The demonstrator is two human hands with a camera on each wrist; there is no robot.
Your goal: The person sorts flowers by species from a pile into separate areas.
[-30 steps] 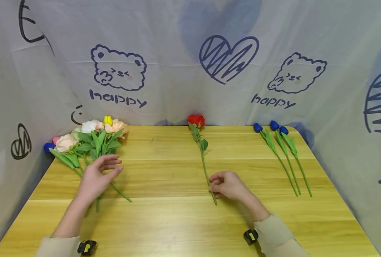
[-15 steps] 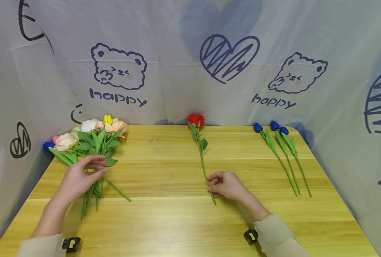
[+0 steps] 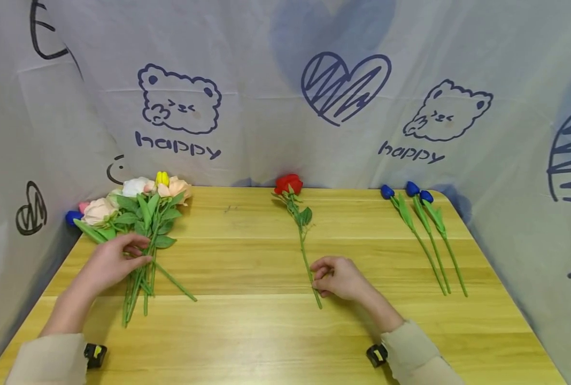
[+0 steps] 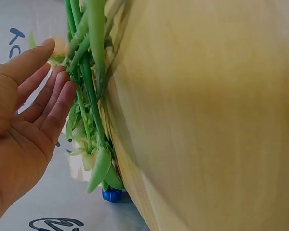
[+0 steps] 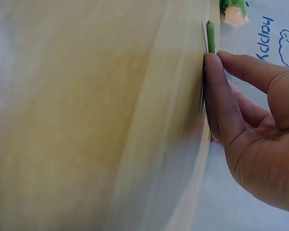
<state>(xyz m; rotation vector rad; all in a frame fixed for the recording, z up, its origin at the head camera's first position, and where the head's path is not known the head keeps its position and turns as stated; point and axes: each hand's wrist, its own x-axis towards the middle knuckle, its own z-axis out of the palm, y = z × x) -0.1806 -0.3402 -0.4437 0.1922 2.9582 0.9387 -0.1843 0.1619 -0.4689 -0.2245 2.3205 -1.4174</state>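
Lengthwise, the red rose (image 3: 288, 184) pointed away from the right hand (image 3: 338, 277) pinching its stem (image 3: 306, 258); the left hand (image 3: 112, 263) had relaxed fingers (image 4: 62, 105).

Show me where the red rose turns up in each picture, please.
Head: the red rose lies near the centre, the right hand pinching its lower end.
Left wrist: not in it.
Right wrist: upper right, its green stem tip poking out above the pinch, the rest mostly hidden.
Shared landmark: the wooden table, in all three.
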